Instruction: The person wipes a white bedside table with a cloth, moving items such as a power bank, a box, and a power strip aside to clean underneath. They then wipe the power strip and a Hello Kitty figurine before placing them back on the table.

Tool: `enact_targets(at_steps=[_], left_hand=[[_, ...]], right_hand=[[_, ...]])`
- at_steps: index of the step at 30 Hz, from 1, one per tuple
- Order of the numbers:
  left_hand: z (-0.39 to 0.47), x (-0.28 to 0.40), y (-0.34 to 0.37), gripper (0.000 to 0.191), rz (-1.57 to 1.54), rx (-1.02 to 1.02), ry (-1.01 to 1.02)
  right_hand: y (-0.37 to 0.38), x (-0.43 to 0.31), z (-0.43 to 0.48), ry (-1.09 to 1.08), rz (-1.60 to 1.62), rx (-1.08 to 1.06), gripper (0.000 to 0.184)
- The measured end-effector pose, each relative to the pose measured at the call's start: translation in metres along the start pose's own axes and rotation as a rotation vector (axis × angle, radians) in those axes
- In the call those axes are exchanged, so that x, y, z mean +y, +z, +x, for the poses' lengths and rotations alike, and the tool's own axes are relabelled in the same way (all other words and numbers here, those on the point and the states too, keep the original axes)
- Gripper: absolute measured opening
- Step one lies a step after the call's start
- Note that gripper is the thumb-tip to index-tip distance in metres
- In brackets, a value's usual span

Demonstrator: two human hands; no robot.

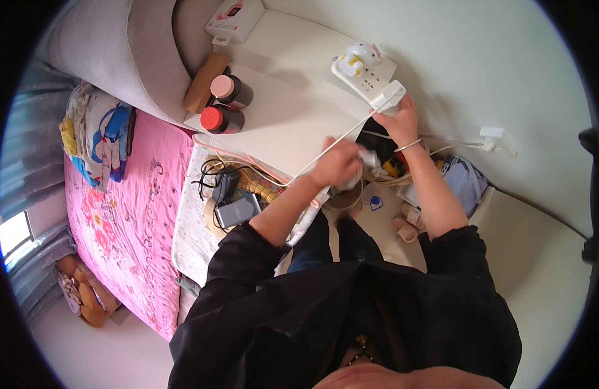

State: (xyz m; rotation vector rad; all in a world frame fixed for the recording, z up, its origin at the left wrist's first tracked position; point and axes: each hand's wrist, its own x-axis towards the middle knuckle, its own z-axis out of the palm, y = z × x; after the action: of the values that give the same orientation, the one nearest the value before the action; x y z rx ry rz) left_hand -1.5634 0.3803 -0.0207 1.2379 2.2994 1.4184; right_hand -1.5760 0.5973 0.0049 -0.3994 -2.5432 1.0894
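With its fingers at the near end of a white power strip, my right hand grips the strip by the white plug. A white figurine with a pink bow sits at the strip's far end. My left hand is blurred, above the near edge of the white tabletop; a crumpled whitish thing shows at its fingers, perhaps a cloth or tissue. A white cable runs from the plug past my left hand towards the bed side.
Two dark jars and a brown case stand on the tabletop. A white box lies behind. Left are a grey device, black cables and a pink bed. Slippers lie on the floor; a wall socket is at right.
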Motion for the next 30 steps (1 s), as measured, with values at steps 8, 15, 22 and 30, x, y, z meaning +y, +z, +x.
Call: enact_targets(at_steps=[8,15,22,30], left_hand=[[0.005,-0.013,0.036,0.017,0.44,0.111,-0.104],[-0.087,0.041,0.035,0.019,0.312,-0.149,-0.027],[-0.051,0.056,0.024,0.03,-1.367,0.337,-0.986],[-0.033,0.058,0.042,0.044,-0.47,0.273,-0.548]], right_hand=[[0.022,-0.005,0.032,-0.039,-0.315,-0.036,0.081],[0.025,0.0,0.025,-0.114,-0.523,0.005,0.088],[-0.018,0.017,-0.117,0.503,0.606,-0.086,0.063],[-0.009,-0.013,-0.147,1.035,1.561,-0.234,0.043]])
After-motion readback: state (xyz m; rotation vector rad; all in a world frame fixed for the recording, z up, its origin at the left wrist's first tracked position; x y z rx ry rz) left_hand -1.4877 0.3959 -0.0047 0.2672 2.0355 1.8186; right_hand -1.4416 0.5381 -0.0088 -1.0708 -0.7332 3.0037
